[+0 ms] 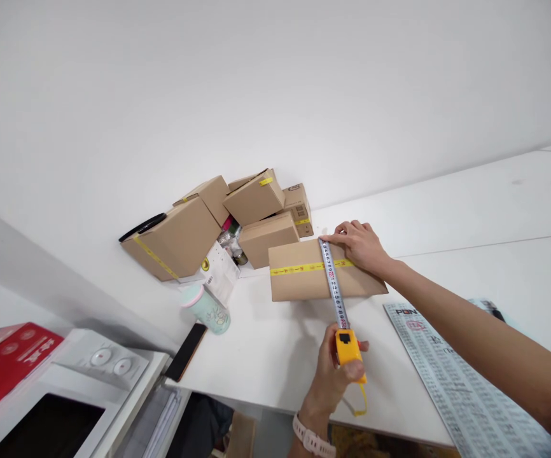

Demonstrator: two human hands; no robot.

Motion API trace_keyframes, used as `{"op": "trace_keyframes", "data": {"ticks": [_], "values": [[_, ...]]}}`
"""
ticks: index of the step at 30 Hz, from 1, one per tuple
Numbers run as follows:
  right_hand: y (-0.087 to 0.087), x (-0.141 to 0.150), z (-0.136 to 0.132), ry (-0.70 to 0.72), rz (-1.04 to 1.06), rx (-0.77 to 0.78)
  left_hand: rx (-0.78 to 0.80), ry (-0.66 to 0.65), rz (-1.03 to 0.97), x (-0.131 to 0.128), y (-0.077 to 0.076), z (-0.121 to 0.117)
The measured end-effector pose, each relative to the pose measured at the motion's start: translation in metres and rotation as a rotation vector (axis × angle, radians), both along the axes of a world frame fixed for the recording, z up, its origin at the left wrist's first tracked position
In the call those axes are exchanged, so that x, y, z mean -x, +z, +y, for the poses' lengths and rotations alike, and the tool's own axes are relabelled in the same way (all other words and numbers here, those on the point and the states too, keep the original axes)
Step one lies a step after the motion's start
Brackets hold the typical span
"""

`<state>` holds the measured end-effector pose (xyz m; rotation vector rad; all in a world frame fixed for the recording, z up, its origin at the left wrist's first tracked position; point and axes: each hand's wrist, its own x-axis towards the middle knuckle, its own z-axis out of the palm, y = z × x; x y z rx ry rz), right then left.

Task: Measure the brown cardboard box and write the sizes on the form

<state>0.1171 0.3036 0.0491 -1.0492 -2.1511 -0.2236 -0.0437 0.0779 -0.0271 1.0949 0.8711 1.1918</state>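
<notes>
Right now I have my left hand [333, 375] closed around the yellow tape measure [348, 353], its grip wrapped on the case with the thumb on top. The metal blade [334, 283] is pulled out and runs across the upper face of a cardboard carton [294, 288], crossing the yellow packing tape [293, 269] on it, and carries on past the near edge to the case. My right hand [361, 247] is at the carton's far edge, fingers part-curled, with the index fingertip at the blade's end; I can't tell whether that grip is pinching it or only pressing.

The carton is on the white counter [261, 362], just right of a cluster of other cartons [261, 203] near the wall. Left of it I see a pale green tumbler [212, 312] with a pink lid, close to some printed paper [222, 272], and a flat black object [187, 351] at the counter's edge. To the right, a pale blue printed sheet [442, 356] lies partly under my right forearm. A white appliance [77, 394] with two knobs and a red box [13, 359] fill the lower left. I wear a light pink watch [311, 437] on my left wrist.
</notes>
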Motion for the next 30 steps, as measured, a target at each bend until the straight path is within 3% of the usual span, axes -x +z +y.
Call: {"op": "trace_keyframes", "data": {"ticks": [6,10,14,17,20,23,25,27,30], "values": [[0.005,0.001,-0.007,-0.012,0.039,-0.001,0.004,0.013,-0.071,-0.001,-0.002,-0.007],[0.002,0.004,-0.043,-0.064,0.065,-0.06,-0.085,-0.033,-0.176,0.006,0.008,-0.033],[-0.033,0.01,-0.102,-0.064,0.051,-0.086,-0.07,-0.016,-0.066,0.014,0.018,-0.063],[-0.064,0.004,-0.14,0.029,0.036,-0.021,0.02,-0.026,0.051,0.017,0.015,-0.08],[-0.071,-0.023,-0.165,-0.011,0.304,0.131,0.13,-0.114,0.199,0.017,0.006,-0.089],[-0.054,-0.067,-0.187,-0.034,0.764,0.429,0.203,-0.24,0.401,0.014,-0.002,-0.092],[-0.044,-0.097,-0.202,-0.006,0.955,0.585,0.183,-0.306,0.517,0.008,-0.005,-0.092],[-0.042,-0.124,-0.217,-0.062,1.037,0.637,0.134,-0.38,0.606,0.001,-0.006,-0.09],[-0.057,-0.154,-0.236,-0.185,1.105,0.615,0.097,-0.477,0.69,-0.01,-0.005,-0.089]]}}
